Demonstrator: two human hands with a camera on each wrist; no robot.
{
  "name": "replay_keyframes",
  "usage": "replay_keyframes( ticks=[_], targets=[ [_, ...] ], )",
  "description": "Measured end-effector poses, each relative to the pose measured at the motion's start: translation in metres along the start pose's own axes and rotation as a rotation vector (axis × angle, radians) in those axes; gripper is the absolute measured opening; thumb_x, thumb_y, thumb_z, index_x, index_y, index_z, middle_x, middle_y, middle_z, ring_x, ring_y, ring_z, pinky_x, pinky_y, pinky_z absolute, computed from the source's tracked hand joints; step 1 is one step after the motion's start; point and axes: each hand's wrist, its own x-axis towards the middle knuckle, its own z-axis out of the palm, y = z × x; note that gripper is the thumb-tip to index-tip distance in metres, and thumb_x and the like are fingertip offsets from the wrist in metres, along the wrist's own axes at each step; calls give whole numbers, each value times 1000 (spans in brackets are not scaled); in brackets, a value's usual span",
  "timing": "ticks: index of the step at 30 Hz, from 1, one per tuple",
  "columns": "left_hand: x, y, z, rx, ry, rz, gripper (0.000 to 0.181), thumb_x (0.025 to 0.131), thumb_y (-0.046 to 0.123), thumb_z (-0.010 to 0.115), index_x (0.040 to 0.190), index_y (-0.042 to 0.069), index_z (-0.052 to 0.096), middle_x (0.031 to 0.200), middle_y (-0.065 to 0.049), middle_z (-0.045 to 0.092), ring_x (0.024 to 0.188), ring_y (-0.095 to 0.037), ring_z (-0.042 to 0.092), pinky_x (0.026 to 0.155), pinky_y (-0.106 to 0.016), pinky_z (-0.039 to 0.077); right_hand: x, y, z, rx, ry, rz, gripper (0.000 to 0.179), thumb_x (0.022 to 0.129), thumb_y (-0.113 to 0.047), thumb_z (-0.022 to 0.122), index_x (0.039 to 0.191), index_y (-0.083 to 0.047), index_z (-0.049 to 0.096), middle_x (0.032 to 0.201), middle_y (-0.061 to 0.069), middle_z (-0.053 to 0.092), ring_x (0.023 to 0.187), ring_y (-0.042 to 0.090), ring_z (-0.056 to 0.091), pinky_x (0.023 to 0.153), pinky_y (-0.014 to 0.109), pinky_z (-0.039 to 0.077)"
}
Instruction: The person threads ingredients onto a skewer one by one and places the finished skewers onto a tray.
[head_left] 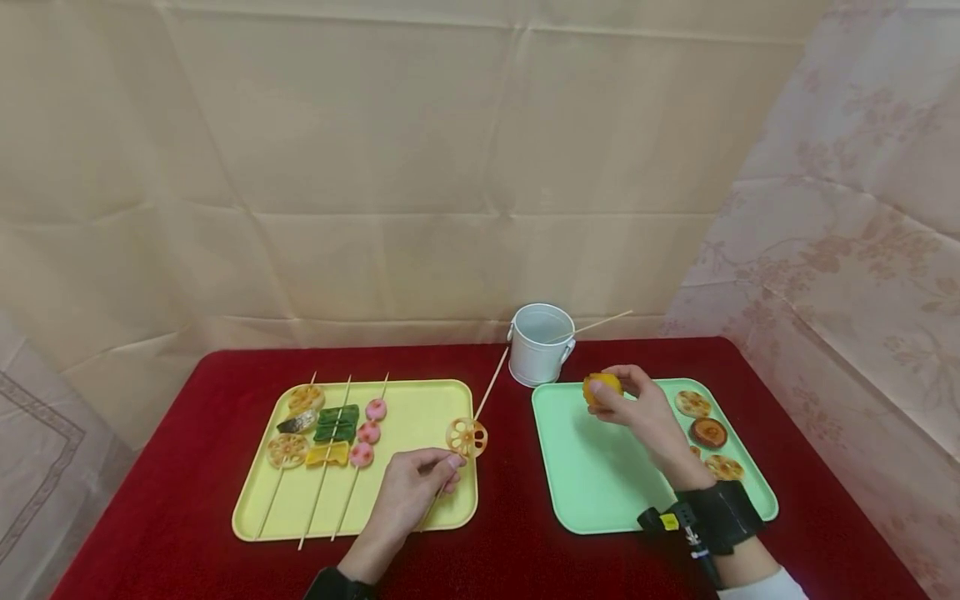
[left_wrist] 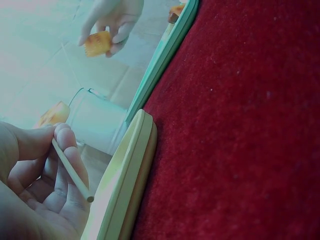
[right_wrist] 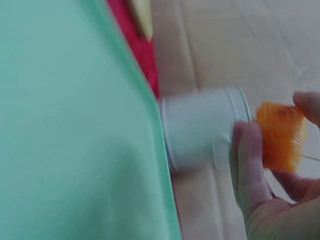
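My left hand (head_left: 414, 490) pinches a thin wooden skewer (head_left: 492, 384) between thumb and fingers, over the right edge of the yellow tray (head_left: 427, 400). A lotus root slice (head_left: 467, 428) is threaded on it just beyond the fingertips. In the left wrist view the skewer's blunt end (left_wrist: 80, 185) sticks out below the fingers. My right hand (head_left: 643, 414) holds a yellow-orange chunk of food with ridged sides (right_wrist: 281, 136) by its edges, above the far left part of the green tray (head_left: 592, 500). Chunk and skewer are apart.
Three loaded skewers lie on the yellow tray's left half, with lotus slices, green pieces (head_left: 337, 423) and pink balls (head_left: 368, 432). A white bucket (head_left: 534, 362) with a skewer (head_left: 603, 322) leaning out stands behind. Lotus slices (head_left: 693, 404) and a mushroom-like brown round (head_left: 708, 432) lie on the green tray.
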Motion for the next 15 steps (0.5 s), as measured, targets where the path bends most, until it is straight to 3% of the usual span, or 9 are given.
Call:
replay_keyframes(
  ticks=[7,15],
  targets=[
    [-1,0,0,-13,-11,1,15,95,8,75,94,-7,78,74,-12,70,62,-9,61,60,-21,50,3,-2,20,190,-40,53,64,104,-48,59,147,-3,47,127,13,51,103,21,58,87,20,53],
    [-2,1,1,-15,-23,-8,15,94,9,76,96,-6,78,75,-12,71,63,-10,63,60,-22,51,9,-4,37,420,-83,97,58,110,-40,48,152,0,41,121,7,49,96,17,53,81,19,48]
  ],
)
